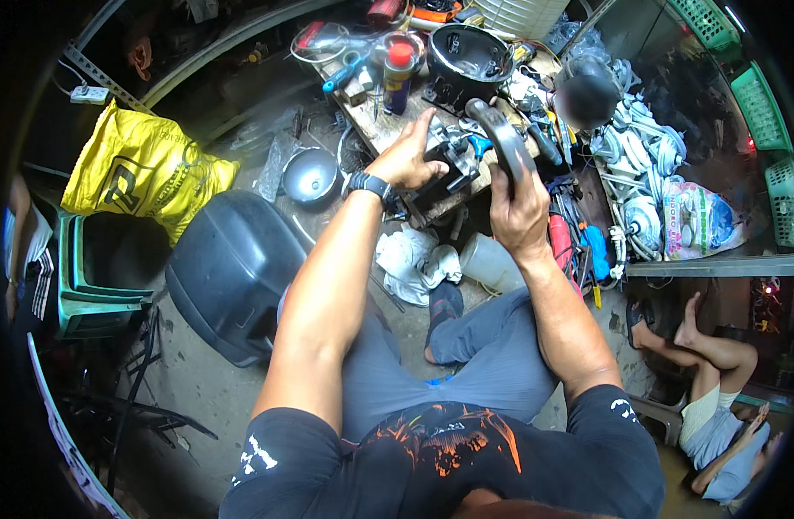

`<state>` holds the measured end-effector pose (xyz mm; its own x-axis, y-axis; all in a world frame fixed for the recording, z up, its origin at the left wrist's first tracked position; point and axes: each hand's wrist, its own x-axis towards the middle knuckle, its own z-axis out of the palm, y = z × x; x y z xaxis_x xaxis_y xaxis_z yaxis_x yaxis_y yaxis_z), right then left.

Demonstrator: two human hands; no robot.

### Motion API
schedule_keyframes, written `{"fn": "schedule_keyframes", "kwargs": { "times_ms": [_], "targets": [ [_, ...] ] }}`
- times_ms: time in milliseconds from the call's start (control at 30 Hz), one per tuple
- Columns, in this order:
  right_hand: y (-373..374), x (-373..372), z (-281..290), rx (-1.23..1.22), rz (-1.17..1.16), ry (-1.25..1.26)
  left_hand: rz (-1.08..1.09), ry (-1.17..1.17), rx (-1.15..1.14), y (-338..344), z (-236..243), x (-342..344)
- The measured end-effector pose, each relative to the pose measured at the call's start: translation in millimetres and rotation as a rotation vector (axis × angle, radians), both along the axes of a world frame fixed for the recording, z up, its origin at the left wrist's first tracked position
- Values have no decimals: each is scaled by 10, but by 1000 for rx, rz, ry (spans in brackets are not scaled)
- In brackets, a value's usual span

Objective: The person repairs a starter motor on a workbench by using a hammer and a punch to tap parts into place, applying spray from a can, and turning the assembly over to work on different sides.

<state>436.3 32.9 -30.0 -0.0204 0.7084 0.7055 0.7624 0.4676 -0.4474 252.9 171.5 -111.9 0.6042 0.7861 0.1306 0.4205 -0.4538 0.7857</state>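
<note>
My right hand (520,209) is raised over the bench's front edge, its fingers wrapped round the lower end of a dark, thick curved part (499,134). What kind of part it is does not show clearly. To its left, my left hand (407,160) is open, thumb and fingers apart, and holds nothing. Between the hands stands a dark metal vise (456,160) on the wooden workbench (362,112). My left fingertips are close beside the vise; whether they touch it I cannot tell. A blue-handled tool (481,144) lies by the vise.
A spray can (398,78) with a red cap and a round black pot-like housing (466,65) stand on the bench. White fan parts (643,143) are heaped at right. A black case (233,268) and a yellow sack (142,169) sit at left. Another person (721,381) sits at lower right.
</note>
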Motion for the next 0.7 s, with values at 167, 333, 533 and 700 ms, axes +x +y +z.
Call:
{"fn": "schedule_keyframes", "kwargs": {
  "times_ms": [167,333,533,700],
  "targets": [
    [103,157,-305,-230,40,-173,62,-25,-20,-77,-45,-47],
    [-22,160,-71,-229,-109,129,-8,-15,0,-44,59,-36],
    [50,380,-284,-642,-103,1017,-28,-9,10,-151,144,-62],
    [202,337,-694,-767,-156,1364,67,2,-62,-207,232,52]
  ]
}}
